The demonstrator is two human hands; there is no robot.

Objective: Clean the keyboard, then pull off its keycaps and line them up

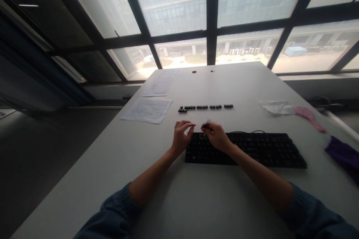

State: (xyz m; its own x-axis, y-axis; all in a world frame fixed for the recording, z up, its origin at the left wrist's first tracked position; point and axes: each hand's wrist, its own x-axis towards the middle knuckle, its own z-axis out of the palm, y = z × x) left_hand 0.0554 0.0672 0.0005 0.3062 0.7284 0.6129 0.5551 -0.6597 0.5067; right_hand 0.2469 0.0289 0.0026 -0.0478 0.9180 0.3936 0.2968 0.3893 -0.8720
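A black keyboard [263, 151] lies on the white table, its left part beneath my hands. Over its upper left corner, my right hand [214, 134] is closed around a small tool [209, 120] with thin, pale wire-like ends pointing up; the rest of the tool is hidden by the fingers. My left hand [183, 136] is at the keyboard's left edge, thumb and forefinger curved with a gap between them and nothing visible inside. Beyond the hands, several loose black keycaps [202, 107] stand in a row, with a few at its left end in a second short row.
Printed sheets [148, 110] lie at the left of the table [157, 201]. On the right are a white tissue [276, 107], a pink handled object [307, 115] and a purple cloth [343, 157]. Windows rise behind the far edge.
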